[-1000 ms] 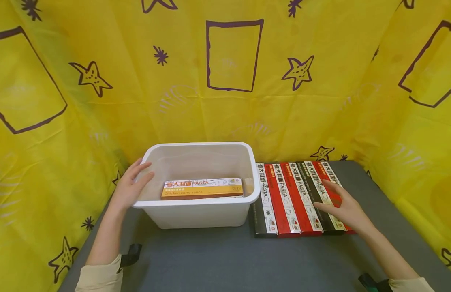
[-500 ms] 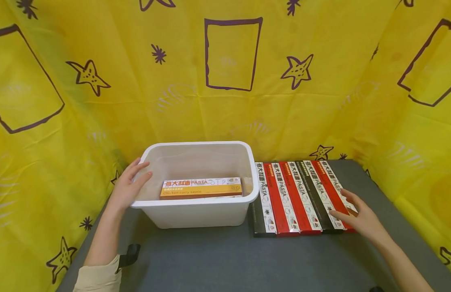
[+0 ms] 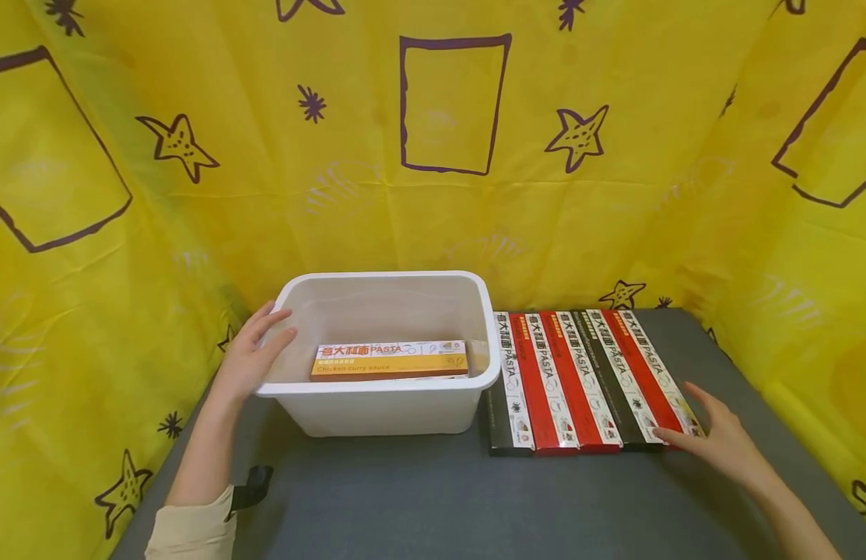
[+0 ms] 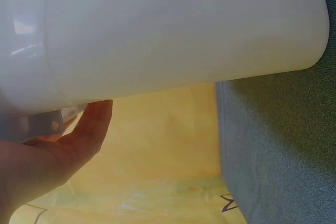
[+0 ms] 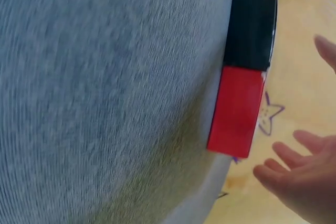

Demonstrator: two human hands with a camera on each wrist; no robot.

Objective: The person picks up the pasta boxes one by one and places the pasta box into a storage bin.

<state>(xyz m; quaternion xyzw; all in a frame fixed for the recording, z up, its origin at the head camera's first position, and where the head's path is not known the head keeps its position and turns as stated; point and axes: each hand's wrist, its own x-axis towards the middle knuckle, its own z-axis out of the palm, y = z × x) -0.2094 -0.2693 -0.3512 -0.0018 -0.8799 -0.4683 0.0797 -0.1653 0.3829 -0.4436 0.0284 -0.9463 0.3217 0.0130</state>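
Note:
My left hand [image 3: 245,359] holds the left rim of a white plastic bin [image 3: 387,412]. In the left wrist view, the fingers [image 4: 94,127] curl up beneath the bin's overhanging lip. Inside the bin lies a yellow and white pasta box [image 3: 390,362] labelled Chicken curry sauce. To the bin's right, several red or black pasta boxes lie flat side by side. My right hand [image 3: 728,445] hovers at the near right corner of the outermost red box [image 3: 634,350], thumb and fingers spread with nothing between them. The right wrist view shows a gap between the fingers and this box's red end [image 5: 236,113].
Dark grey cloth [image 3: 433,505] covers the table under the bin and boxes. Yellow fabric [image 3: 348,218] with star and frame drawings hangs close behind and along both sides. The black box [image 3: 506,424] at the row's left end lies close beside the bin.
My right hand has moved right and nearer to me, from over the row of boxes to the near end of the outermost red one. The left hand stays on the bin's rim.

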